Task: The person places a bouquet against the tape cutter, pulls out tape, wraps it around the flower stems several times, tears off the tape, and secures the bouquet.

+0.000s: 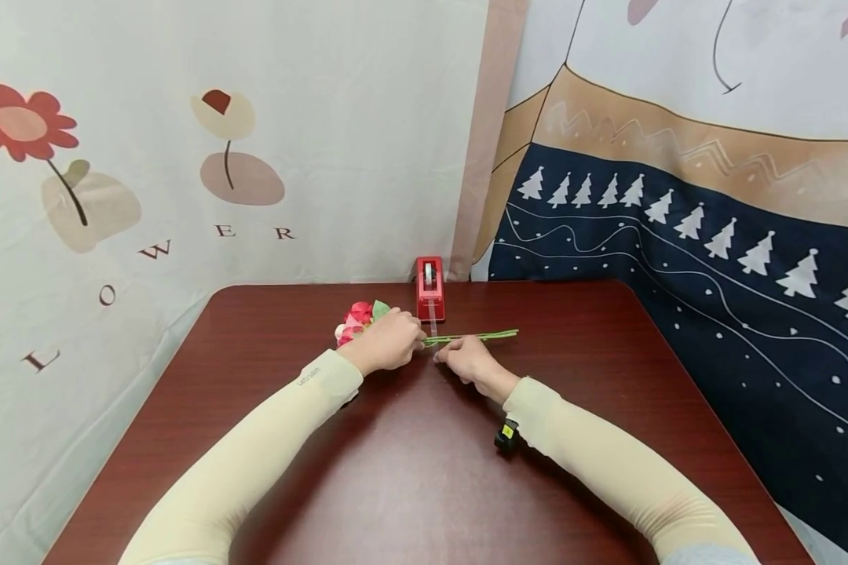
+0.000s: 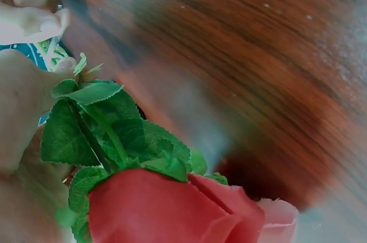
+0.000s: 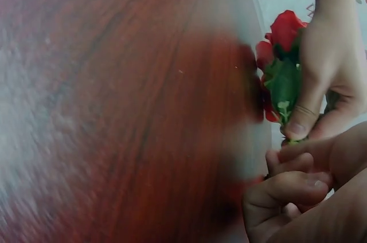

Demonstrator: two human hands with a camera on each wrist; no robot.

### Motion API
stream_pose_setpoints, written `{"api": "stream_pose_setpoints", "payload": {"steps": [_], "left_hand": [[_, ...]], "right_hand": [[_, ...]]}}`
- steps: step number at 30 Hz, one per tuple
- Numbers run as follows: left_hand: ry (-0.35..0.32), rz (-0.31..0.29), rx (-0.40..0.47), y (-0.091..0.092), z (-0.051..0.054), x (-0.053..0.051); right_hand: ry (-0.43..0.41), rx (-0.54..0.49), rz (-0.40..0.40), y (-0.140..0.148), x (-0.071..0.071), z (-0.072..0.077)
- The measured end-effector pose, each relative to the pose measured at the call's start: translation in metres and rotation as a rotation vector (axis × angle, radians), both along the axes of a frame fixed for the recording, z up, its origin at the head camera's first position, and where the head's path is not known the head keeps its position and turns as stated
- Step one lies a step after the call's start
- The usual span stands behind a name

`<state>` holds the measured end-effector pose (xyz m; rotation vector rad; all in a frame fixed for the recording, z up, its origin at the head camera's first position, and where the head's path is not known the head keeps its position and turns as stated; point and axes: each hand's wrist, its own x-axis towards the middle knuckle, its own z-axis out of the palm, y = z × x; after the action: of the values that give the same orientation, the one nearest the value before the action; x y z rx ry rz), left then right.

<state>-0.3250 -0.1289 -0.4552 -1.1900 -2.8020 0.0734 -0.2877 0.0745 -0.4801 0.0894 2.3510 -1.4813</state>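
My left hand [image 1: 390, 340] grips a bunch of artificial flowers [image 1: 356, 318] just below the blooms; the thin green stems [image 1: 502, 335] run out to the right. A red rose [image 2: 166, 211] and dark green leaves [image 2: 103, 122] fill the lower part of the left wrist view. My right hand [image 1: 472, 361] pinches the end of a clear tape strip [image 1: 434, 322], which stretches from the red tape dispenser [image 1: 430, 302] across the stems. In the right wrist view the fingers of my right hand [image 3: 287, 197] are curled close to the left thumb.
The dispenser stands near the back edge of the dark red-brown table [image 1: 410, 486]. Behind the table hangs a pale curtain [image 1: 360, 141] with printed flowers, and at the right a dark blue cloth [image 1: 678, 314] with white trees. A black device is strapped at the right wrist.
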Motion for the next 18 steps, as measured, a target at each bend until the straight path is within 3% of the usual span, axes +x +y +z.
{"api": "stream_pose_setpoints", "payload": {"steps": [4,8,12,18], "left_hand": [[-0.033,0.015,0.019,0.001,0.004,0.000],[-0.049,0.013,0.059,0.001,0.008,0.001],[-0.060,0.012,0.075,0.001,0.010,0.001],[-0.066,0.009,0.073,0.001,0.012,0.000]], "right_hand": [[-0.003,-0.054,-0.060,-0.003,0.001,-0.003],[-0.026,-0.182,-0.099,-0.006,0.000,-0.007],[-0.053,-0.276,-0.102,-0.007,-0.002,-0.012],[-0.087,-0.322,-0.086,-0.006,-0.001,-0.013]]}}
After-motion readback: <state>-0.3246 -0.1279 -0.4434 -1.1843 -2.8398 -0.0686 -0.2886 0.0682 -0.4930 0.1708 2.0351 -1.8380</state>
